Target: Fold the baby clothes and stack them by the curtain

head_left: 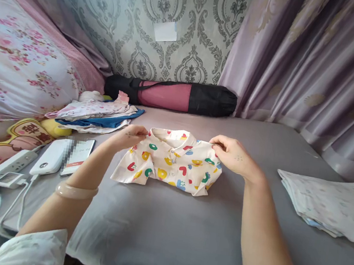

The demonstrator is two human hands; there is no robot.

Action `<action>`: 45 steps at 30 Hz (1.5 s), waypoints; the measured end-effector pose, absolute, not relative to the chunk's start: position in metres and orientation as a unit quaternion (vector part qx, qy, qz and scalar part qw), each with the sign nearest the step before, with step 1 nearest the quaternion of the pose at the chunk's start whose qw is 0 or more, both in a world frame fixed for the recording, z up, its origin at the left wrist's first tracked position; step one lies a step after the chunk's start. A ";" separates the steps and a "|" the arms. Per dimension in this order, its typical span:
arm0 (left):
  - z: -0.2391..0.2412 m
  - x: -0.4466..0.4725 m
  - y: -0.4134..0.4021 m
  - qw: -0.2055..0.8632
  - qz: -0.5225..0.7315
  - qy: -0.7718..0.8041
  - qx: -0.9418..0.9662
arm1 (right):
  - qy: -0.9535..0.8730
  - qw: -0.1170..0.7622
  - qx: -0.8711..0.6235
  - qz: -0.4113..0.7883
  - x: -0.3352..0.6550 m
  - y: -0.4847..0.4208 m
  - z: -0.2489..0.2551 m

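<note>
Two hands: both on one small printed shirt [169, 160]
left hand [132, 136]: fingers pinched on its left shoulder
right hand [231, 154]: fingers pinched on its right shoulder

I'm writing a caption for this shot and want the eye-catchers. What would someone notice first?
First, the small cream shirt printed with bright coloured shapes, lying mid-bed on the grey sheet, with the left hand and right hand pinching its shoulders. Next, the black and pink rolled mat bag against the patterned wall. A stack of folded clothes lies at the left, and pale folded cloth at the right.
</note>
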State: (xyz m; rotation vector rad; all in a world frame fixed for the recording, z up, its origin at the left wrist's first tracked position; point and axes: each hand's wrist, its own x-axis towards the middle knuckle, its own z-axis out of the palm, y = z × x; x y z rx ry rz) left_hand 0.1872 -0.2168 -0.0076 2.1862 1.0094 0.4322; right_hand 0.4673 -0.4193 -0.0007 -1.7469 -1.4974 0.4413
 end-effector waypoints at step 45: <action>0.097 0.158 -0.263 0.317 0.323 0.293 0.842 | -0.602 0.353 -0.716 -0.023 0.449 -0.460 0.105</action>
